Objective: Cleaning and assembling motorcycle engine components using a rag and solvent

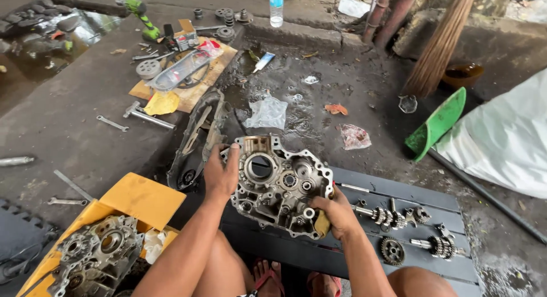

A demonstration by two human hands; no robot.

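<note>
In the middle of the frame I see both hands holding a grey metal engine case half (279,186) upright, its open inner face with round bearing bores turned toward the camera. The left hand (221,174) grips the case's upper left edge, fingers (232,154) curled over the rim and pressed together against the metal. The right hand (336,214) sits at the case's lower right corner, its fingers closed around a yellowish rag (322,223) that touches the case there. The case's bottom edge stands on or just above a dark plank bench (399,191) that runs from centre to lower right; I cannot tell whether it touches.

On that bench, right of the right hand, lie two gear shafts (387,216) and a loose gear (392,251). In the lower left, a second case half (97,260) rests in a yellow tray (142,197). Just behind the left hand, a black cover (199,140) lies on the wet concrete floor (68,120). In the upper left, a wooden board (196,94) carries small parts and a long oval gasket; a green power tool (142,17) lies beyond it. A clear bottle (276,6) stands at the top centre. A green dustpan (439,123) and a broom (441,43) are at the right, beside a white sack (507,137). Wrenches (111,123) lie scattered on the floor at left.
</note>
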